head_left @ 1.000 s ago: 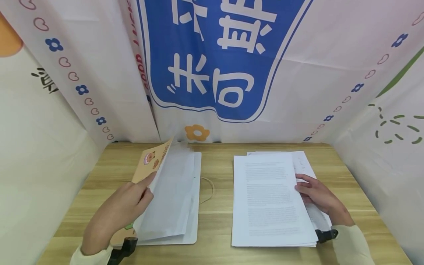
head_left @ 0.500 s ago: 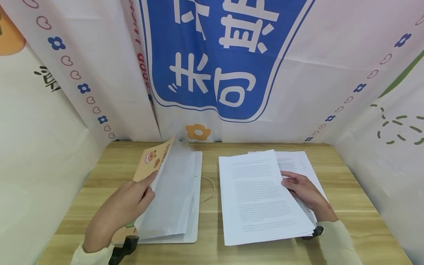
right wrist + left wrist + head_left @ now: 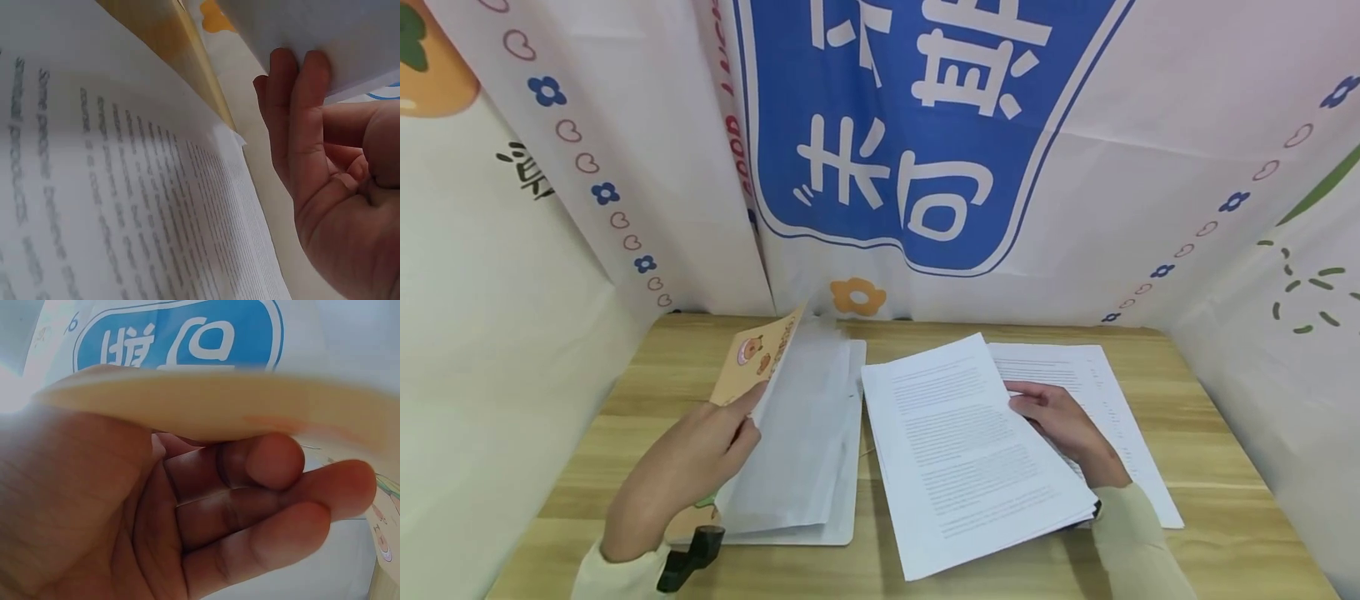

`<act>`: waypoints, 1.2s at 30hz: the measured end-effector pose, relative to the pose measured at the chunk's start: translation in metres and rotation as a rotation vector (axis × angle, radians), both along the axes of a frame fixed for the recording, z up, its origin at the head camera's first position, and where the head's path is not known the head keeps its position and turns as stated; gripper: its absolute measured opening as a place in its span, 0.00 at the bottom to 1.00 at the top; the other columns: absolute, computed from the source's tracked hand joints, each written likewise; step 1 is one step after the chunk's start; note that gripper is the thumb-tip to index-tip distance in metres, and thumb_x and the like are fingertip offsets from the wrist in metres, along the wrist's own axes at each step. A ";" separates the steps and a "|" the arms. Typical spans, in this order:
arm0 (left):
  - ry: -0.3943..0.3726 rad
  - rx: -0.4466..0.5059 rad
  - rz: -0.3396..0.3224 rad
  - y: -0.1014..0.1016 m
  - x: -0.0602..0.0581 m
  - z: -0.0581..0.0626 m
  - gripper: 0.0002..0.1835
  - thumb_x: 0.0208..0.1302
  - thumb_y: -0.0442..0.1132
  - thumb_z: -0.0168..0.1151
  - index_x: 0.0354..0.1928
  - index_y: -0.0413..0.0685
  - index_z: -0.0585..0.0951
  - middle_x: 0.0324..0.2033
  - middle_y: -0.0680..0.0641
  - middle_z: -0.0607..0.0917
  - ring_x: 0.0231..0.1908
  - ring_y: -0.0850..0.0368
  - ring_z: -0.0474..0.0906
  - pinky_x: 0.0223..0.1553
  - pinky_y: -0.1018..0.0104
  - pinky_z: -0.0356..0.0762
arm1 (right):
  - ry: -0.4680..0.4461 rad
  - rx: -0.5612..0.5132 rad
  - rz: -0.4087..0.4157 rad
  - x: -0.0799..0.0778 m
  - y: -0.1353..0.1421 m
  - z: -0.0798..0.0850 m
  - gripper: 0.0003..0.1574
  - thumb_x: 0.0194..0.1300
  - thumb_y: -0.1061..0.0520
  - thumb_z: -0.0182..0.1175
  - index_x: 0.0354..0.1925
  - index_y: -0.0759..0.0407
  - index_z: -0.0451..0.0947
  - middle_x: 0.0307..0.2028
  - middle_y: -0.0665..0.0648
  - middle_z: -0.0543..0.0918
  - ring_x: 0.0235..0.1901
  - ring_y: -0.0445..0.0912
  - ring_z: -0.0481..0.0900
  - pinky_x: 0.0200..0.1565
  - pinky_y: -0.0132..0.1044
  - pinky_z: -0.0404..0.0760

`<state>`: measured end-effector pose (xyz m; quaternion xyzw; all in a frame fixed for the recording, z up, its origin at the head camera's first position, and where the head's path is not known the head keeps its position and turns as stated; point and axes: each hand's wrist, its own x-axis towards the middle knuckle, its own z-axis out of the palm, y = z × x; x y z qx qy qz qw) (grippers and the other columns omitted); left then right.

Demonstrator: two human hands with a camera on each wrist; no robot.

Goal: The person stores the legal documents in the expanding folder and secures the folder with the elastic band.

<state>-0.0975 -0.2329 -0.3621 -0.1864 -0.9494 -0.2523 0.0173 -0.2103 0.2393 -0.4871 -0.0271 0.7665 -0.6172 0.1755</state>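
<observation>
An orange file folder with cartoon pictures lies half open at the left, its translucent inner pockets fanned up. My left hand pinches the edge of its raised cover; the left wrist view shows the cover between the thumb side and the curled fingers. My right hand grips the right edge of several printed sheets, which tilt above the table beside the folder. In the right wrist view, the fingers lie against the held paper.
Another printed sheet lies on the wooden table under and right of my right hand. White printed cloth closes off the back and both sides. A black camera strap sits on the left wrist.
My right hand has carried the printed sheets left toward the folder and turned them, uncovering more of the paper left on the table. My left hand keeps holding the cover.
</observation>
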 end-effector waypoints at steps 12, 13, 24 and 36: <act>-0.010 0.004 0.000 0.001 0.001 -0.001 0.27 0.70 0.28 0.49 0.69 0.28 0.72 0.12 0.64 0.57 0.13 0.72 0.50 0.15 0.73 0.54 | 0.044 0.054 0.004 -0.005 -0.015 0.002 0.27 0.73 0.59 0.61 0.65 0.71 0.76 0.49 0.65 0.86 0.37 0.48 0.85 0.37 0.37 0.83; -0.010 0.002 0.001 0.001 0.001 -0.001 0.27 0.70 0.28 0.49 0.70 0.29 0.72 0.12 0.64 0.57 0.13 0.72 0.50 0.15 0.73 0.54 | 0.054 0.067 0.004 -0.006 -0.016 0.002 0.26 0.73 0.59 0.61 0.65 0.70 0.76 0.49 0.65 0.86 0.37 0.48 0.85 0.37 0.36 0.83; 0.043 -0.007 -0.010 0.001 0.001 -0.003 0.29 0.68 0.27 0.50 0.71 0.30 0.70 0.14 0.64 0.58 0.13 0.72 0.50 0.15 0.73 0.55 | 0.062 0.092 -0.014 -0.011 -0.035 0.000 0.23 0.73 0.59 0.60 0.62 0.67 0.80 0.48 0.63 0.86 0.36 0.47 0.84 0.36 0.36 0.81; 0.009 -0.018 0.005 0.001 0.002 -0.002 0.27 0.70 0.28 0.49 0.69 0.27 0.71 0.13 0.64 0.57 0.13 0.72 0.50 0.15 0.73 0.54 | 0.092 0.067 0.017 -0.005 -0.064 0.005 0.21 0.74 0.63 0.57 0.62 0.71 0.78 0.44 0.63 0.87 0.34 0.47 0.84 0.33 0.37 0.81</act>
